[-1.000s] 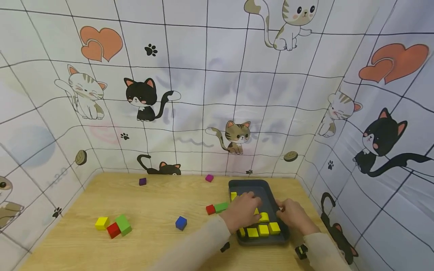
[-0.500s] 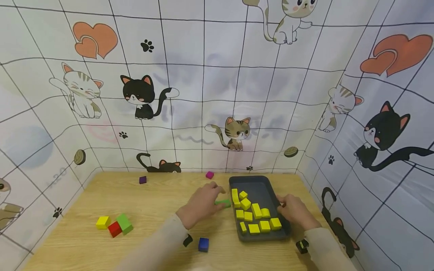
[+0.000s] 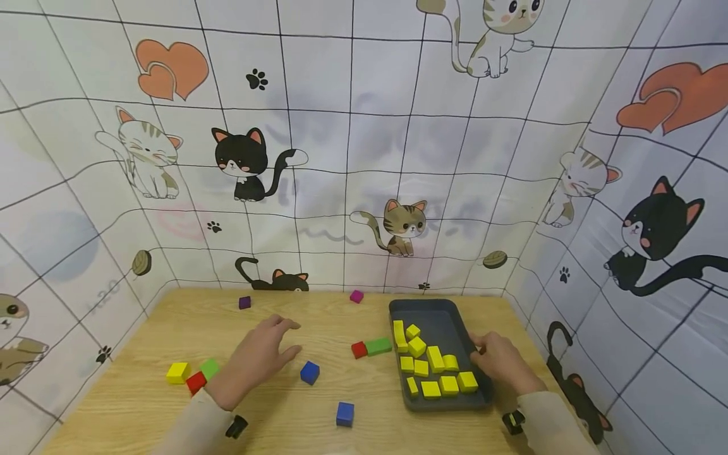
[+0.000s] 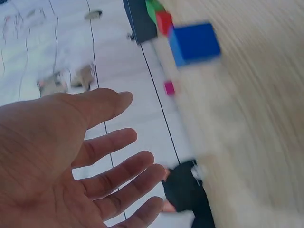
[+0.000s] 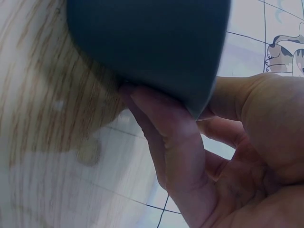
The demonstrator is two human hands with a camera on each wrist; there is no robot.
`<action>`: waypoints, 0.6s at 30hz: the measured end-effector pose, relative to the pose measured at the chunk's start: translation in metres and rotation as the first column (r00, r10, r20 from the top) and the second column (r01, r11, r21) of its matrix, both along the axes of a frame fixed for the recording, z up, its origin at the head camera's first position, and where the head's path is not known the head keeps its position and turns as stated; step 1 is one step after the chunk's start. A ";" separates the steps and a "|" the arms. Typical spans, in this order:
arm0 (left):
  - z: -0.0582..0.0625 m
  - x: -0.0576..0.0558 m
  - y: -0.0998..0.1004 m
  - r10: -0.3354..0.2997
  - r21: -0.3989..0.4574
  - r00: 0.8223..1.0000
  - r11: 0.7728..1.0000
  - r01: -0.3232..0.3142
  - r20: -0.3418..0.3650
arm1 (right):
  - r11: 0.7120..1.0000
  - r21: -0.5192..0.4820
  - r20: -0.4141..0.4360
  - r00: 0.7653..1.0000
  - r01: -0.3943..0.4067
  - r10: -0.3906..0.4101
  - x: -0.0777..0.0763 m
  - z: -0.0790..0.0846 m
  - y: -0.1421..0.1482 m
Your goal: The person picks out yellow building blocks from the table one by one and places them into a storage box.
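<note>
My left hand [image 3: 256, 360] hangs over the table with its fingers spread and nothing in them. Close to its right lies a blue cube [image 3: 309, 373]; a red block [image 3: 196, 383] and a green block [image 3: 210, 368], partly hidden behind the wrist, are at its left. In the left wrist view the palm and loose fingers [image 4: 114, 142] show plainly. My right hand [image 3: 503, 363] grips the right rim of a dark grey tray [image 3: 440, 306], thumb on one side and fingers beneath, as the right wrist view shows. Several yellow blocks [image 3: 435, 358] lie in the tray.
A red block [image 3: 359, 350] and a green block [image 3: 378, 346] touch beside the tray's left wall. Another blue cube [image 3: 344, 414] lies near the front. A yellow block [image 3: 179, 373] sits far left. Purple [image 3: 244, 303] and magenta [image 3: 356, 296] cubes lie by the back curtain [image 3: 318, 189].
My left hand has left the tray's inside and moved left across the table, uncovering the yellow blocks. The right hand has stayed at the tray's rim.
</note>
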State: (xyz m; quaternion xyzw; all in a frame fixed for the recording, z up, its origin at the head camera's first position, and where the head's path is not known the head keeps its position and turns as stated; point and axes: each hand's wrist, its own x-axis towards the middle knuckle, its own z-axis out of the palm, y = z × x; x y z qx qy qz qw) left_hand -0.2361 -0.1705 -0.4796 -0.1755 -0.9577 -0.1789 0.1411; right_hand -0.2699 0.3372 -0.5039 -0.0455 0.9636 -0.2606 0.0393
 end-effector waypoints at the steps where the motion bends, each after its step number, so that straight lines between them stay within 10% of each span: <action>1: -0.001 0.002 -0.008 0.014 0.005 1.000 1.000 -0.014 -0.003 | 1.000 0.004 -0.001 1.000 0.002 -0.002 0.000 -0.001 0.001; 18: -0.012 0.030 -0.123 0.216 0.024 0.973 0.976 -0.218 0.075 | 1.000 -0.007 -0.016 1.000 0.013 -0.013 0.001 -0.005 0.000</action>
